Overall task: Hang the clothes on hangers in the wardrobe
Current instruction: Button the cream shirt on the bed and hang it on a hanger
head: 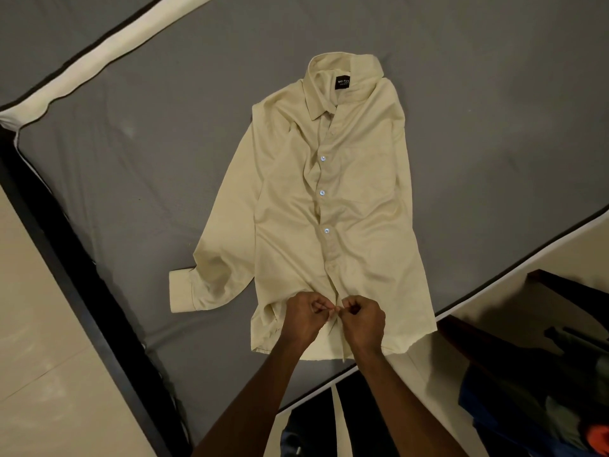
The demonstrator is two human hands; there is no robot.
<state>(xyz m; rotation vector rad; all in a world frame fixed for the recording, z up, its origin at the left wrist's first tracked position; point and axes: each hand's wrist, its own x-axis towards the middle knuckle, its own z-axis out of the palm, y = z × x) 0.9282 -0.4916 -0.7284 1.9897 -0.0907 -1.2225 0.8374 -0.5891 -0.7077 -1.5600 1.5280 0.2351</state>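
Observation:
A cream long-sleeved shirt (329, 206) lies face up on the grey bed (164, 159), collar at the far end, hem toward me. Three buttons show fastened along its front placket. My left hand (304, 316) and my right hand (362, 319) meet at the lower placket near the hem. Both pinch the fabric there, fingertips touching each other. One sleeve, with its cuff (179, 290), lies folded out to the left. No hanger or wardrobe is in view.
The bed's dark frame (66, 258) runs along the left, with pale floor (39, 374) beyond it. A pile of dark, blue and orange clothes (543, 400) sits at the lower right beside the bed. A cream strip (99, 57) lies across the bed's far left.

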